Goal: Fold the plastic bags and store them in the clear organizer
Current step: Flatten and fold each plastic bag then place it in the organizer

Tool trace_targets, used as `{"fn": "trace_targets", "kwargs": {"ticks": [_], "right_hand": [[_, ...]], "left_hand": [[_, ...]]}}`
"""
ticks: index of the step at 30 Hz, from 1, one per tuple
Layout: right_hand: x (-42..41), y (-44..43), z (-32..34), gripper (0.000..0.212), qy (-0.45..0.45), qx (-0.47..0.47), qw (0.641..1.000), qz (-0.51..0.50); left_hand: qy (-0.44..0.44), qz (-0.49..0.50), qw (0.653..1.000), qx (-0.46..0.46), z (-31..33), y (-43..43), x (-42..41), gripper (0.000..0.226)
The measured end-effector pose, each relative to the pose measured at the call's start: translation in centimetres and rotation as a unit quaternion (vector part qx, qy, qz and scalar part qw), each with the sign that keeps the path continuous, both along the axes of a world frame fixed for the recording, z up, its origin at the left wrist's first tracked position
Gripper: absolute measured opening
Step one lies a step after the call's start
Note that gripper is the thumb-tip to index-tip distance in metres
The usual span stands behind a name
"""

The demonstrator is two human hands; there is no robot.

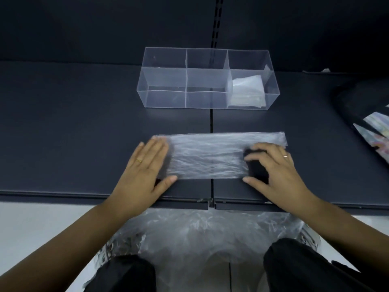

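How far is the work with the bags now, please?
Done: folded bags lie in the right compartment of the organizer. In hand: one bag is a long strip on the shelf, left hand flat on it, right hand at its other end. Left: a pile of bags below.

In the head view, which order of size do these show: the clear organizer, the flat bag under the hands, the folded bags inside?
Largest: clear organizer and flat bag, alike in look; the bag is nearer, so unranked.
Smallest: folded bags.
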State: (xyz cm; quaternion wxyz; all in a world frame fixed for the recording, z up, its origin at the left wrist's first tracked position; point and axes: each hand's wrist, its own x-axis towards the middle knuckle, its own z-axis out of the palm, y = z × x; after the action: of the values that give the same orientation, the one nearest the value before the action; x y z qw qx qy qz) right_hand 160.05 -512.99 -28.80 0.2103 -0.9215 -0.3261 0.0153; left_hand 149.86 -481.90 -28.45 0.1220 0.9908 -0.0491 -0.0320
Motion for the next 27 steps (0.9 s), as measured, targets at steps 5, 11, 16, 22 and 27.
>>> {"fn": "trace_targets", "kwargs": {"ticks": [5, 11, 16, 22, 27], "right_hand": [[-0.4, 0.8, 0.1, 0.01, 0.01, 0.006, 1.0, 0.013], [1.4, 1.6, 2.5, 0.016, 0.26, 0.099, 0.96, -0.035], [1.3, 1.3, 4.8, 0.049, 0.147, -0.053, 0.987, -0.028], [-1.1, 5.1, 2.4, 0.056, 0.006, -0.103, 0.99, 0.093], [1.9, 3.4, 1.4, 0.012, 0.184, 0.153, 0.965, -0.103]], "left_hand": [[0.035, -0.099, 0.993, -0.057, -0.1, -4.3, 0.8, 0.076], [-0.061, -0.06, 0.996, -0.009, -0.5, -5.3, 1.9, 0.055], [-0.144, -0.063, 0.988, 0.007, -0.4, -4.9, 2.0, 0.041], [-0.123, -0.041, 0.991, -0.022, 0.7, -6.1, 1.5, 0.026], [-0.005, 0.092, 0.965, -0.246, 1.8, -2.2, 2.1, 0.015]]}}
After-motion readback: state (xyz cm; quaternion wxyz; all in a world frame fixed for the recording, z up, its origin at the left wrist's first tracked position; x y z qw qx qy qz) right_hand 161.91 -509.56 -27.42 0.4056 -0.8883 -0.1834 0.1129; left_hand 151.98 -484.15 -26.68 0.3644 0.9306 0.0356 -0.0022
